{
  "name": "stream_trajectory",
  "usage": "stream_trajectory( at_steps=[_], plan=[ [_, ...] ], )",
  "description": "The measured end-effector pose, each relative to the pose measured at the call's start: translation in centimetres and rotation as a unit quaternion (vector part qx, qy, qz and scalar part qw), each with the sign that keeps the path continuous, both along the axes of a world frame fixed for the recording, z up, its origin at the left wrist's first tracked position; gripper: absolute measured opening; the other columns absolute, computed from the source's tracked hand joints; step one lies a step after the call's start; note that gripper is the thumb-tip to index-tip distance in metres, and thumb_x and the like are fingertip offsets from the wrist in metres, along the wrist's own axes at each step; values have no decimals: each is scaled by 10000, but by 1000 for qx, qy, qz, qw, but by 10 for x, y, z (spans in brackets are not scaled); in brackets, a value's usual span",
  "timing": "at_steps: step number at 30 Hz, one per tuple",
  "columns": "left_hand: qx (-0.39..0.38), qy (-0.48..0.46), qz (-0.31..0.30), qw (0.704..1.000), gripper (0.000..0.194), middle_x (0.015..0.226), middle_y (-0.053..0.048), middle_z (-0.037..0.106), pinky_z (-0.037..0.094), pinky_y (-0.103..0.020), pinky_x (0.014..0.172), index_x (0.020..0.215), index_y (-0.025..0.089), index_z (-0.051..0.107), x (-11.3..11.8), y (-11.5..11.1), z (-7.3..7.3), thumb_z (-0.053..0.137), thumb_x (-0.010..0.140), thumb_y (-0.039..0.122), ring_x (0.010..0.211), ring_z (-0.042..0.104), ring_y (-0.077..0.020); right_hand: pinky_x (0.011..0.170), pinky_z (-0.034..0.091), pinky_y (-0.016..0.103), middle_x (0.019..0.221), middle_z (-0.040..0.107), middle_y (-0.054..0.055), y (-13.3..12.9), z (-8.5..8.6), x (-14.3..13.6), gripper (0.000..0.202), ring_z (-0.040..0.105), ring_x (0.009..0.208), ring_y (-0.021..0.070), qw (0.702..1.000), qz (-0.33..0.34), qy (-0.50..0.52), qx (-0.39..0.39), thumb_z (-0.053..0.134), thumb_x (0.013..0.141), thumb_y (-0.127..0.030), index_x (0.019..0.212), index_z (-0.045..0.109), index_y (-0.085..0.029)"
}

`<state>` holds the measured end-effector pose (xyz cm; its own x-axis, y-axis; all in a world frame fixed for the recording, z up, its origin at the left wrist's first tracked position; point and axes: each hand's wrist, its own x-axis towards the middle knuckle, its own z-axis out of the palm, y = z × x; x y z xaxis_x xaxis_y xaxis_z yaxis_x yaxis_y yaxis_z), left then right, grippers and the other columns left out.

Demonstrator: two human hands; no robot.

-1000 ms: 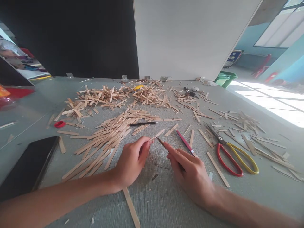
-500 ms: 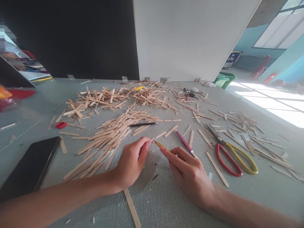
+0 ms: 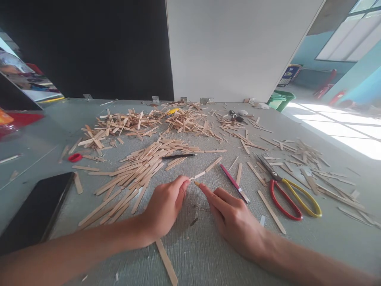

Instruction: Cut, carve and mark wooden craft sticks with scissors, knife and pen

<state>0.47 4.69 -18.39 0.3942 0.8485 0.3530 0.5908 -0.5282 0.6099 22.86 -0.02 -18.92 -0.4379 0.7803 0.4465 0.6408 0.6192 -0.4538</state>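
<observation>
While your left hand (image 3: 165,206) rests on the grey desk (image 3: 208,254), its thumb and forefinger are pressed together on the near end of a short wooden stick (image 3: 198,175), so note the grip as a fingertip pinch. That stick lies just off the fingertips, up and to the right of them, low over the desk near its middle; its long axis runs from lower left to upper right, away from you. Your right hand (image 3: 235,222) is closed around a thin tool whose tip (image 3: 197,183) meets the stick's underside just beside the left fingertips; what kind of tool cannot be told, since the hand hides most of it. Both hands are equally close to the contact point. Stick appearance: pale, flat, narrow, with a light-coloured cut end. Nearby: a pink pencil (image 3: 233,182) just right of the right hand, red-and-yellow scissors (image 3: 290,194) further right, a heap of longer sticks (image 3: 133,171) to the left, a black phone (image 3: 35,210) at far left.
</observation>
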Motion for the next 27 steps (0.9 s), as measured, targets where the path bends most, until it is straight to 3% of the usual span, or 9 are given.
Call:
stream_trajectory(
  at_steps=[4, 10, 19, 27],
  plan=[
    [-26, 34, 6, 999, 323, 595, 64, 513, 297, -261, 516, 869, 204, 586, 2, 3, 3, 380, 1109, 266, 499, 447, -126, 508, 561, 318, 870, 662, 83, 0, -4, 0, 478, 635, 587, 186, 997, -16, -69, 20, 362, 1087, -98, 1509, 573, -21],
    [-43, 56, 4, 997, 338, 585, 69, 495, 280, -262, 520, 817, 224, 525, 3, 4, 9, 355, 1102, 288, 494, 409, -127, 521, 530, 317, 903, 652, 69, 1, -5, 2, 530, 615, 590, 180, 994, -7, -114, -2, 334, 1066, -63, 1572, 492, -60],
    [-41, 74, -2, 996, 338, 638, 32, 583, 291, -278, 549, 840, 218, 545, 0, 5, 4, 354, 1105, 305, 527, 458, -145, 476, 435, 310, 876, 654, 55, 1, -5, 6, 624, 533, 499, 160, 981, 0, -194, 25, 342, 971, 22, 1580, 454, -53],
    [-46, 74, -6, 996, 374, 639, 35, 573, 270, -281, 541, 844, 206, 564, 0, 4, 5, 345, 1126, 319, 525, 457, -139, 530, 537, 331, 971, 681, 91, -2, 12, 4, 785, 652, 560, 180, 962, 18, -267, -57, 381, 883, 82, 1656, 330, -45]
  ],
)
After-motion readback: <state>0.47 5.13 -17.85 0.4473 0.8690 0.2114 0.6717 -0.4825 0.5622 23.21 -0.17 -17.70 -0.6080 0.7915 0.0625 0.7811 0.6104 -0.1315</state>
